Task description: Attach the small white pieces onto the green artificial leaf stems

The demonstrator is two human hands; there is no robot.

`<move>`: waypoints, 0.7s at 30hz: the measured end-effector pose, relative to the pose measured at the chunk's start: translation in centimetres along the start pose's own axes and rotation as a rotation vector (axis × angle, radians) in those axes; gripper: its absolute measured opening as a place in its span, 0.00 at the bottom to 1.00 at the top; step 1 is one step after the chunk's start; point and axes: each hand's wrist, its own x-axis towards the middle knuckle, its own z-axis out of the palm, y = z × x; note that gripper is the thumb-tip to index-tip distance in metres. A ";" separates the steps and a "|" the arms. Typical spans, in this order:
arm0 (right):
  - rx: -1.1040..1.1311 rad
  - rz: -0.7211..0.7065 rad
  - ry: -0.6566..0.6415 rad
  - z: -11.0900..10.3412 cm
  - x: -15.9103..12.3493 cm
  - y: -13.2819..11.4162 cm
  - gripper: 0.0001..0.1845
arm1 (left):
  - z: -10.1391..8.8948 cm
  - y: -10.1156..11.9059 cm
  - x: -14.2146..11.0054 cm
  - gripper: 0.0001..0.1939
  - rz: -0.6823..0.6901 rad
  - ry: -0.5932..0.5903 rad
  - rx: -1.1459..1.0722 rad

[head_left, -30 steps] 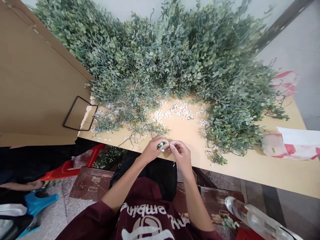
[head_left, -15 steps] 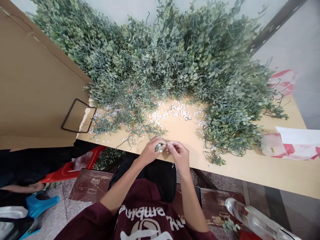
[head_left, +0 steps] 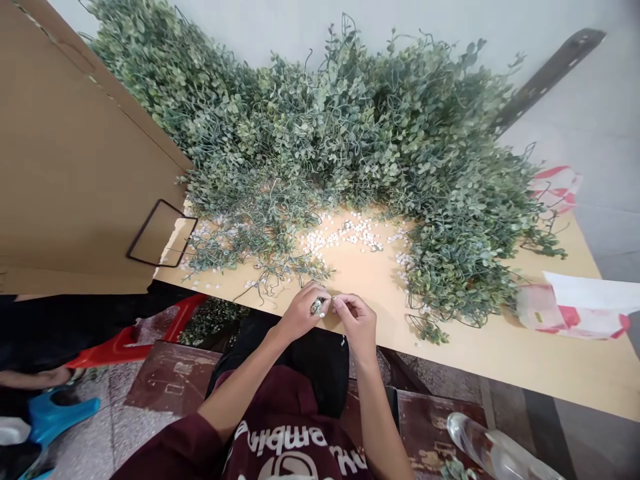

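Observation:
At the table's front edge, my left hand (head_left: 303, 313) is closed around a small artificial leaf sprig (head_left: 316, 306) with pale bits showing at the fist. Just to its right, my right hand (head_left: 359, 323) is pinched, thumb against forefinger, close to the left fingertips. What it grips is too small to make out. Small white pieces (head_left: 363, 233) lie scattered on the wooden table (head_left: 365, 273) beyond both hands. Loose thin sprigs (head_left: 265, 240) are spread to the left of them.
A big heap of artificial greenery (head_left: 345, 133) lines the back and right of the table. A cardboard sheet (head_left: 90, 160) with a black wire frame (head_left: 163, 233) stands left. Red-and-white plastic packaging (head_left: 565, 313) lies right. Another person's arm (head_left: 37, 378) shows lower left, near a red stool (head_left: 125, 350).
The view has shifted slightly, so the table and greenery sit lower in the picture. My hands stay close together, with the sprig still in the left one.

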 end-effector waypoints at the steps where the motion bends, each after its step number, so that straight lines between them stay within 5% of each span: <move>1: -0.002 -0.002 -0.002 0.0 0.0 0.0 0.13 | 0.0 0.0 0.0 0.06 0.004 0.003 -0.001; 21: -0.046 -0.066 -0.026 0.9 -0.2 -0.1 0.14 | -0.2 -0.1 0.0 0.03 -0.074 -0.048 -0.078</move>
